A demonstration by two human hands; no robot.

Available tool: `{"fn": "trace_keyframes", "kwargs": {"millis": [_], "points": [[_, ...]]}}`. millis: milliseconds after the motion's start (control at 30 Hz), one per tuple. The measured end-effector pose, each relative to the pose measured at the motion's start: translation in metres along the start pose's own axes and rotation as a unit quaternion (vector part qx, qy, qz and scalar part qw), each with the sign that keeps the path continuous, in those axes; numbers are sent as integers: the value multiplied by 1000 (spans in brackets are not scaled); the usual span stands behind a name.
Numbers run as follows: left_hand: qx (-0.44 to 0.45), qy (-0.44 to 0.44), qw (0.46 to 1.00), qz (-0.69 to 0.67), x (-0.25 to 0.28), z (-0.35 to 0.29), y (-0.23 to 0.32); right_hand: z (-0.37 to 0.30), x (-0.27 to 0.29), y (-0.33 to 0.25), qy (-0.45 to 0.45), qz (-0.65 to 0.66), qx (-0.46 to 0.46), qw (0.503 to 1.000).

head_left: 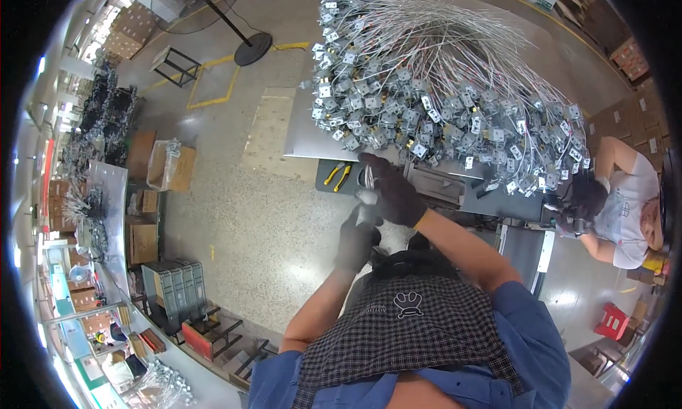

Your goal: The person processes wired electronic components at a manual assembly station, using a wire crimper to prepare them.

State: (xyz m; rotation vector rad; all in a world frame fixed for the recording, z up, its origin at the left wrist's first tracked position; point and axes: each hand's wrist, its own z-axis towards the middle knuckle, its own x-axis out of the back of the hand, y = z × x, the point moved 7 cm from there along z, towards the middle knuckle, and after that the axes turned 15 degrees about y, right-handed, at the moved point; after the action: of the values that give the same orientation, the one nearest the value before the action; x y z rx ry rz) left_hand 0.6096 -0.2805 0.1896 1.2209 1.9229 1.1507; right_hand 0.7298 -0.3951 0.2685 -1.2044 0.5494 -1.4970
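Observation:
In front of my apron, my left hand (357,242), in a dark grey glove, is closed on the lower end of a small silvery-grey metal part (366,197). My right hand (392,193), in a dark glove with a yellow cuff, is closed on the same part's upper end, where looped pale wire seems to show. Blur hides the part's exact kind. Just beyond my hands, yellow-handled pliers (343,178) lie on a dark mat (323,173). A large heap of metal boxes with wires (419,107) covers the table beyond.
On the right, another person (629,206) in dark gloves works at the heap's edge. A pedestal fan (252,48) stands far left. Cartons (170,169), a grey crate (174,288) and a red stool (611,322) stand around. A metal rail (433,185) runs beside my right hand.

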Motion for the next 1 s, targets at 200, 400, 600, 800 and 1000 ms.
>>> {"fn": "trace_keyframes", "kwargs": {"millis": [200, 400, 600, 800, 1000], "points": [[-418, 51, 838, 346, 3, -57, 93, -52, -26, 20, -63, 98, -235, 965], [-327, 9, 824, 464, 15, -63, 82, -65, -29, -2, -76, 174, -141, 972], [-367, -66, 771, 517, 4, -66, 85, -98, -33, -3, -125, 318, -329, 881], [-342, -30, 807, 481, 8, -57, 89, -95, -14, -31, -123, 218, -360, 899], [-167, 119, 978, 35, 60, -52, 75, -87, -1, -19, -65, 342, -469, 812]]}}
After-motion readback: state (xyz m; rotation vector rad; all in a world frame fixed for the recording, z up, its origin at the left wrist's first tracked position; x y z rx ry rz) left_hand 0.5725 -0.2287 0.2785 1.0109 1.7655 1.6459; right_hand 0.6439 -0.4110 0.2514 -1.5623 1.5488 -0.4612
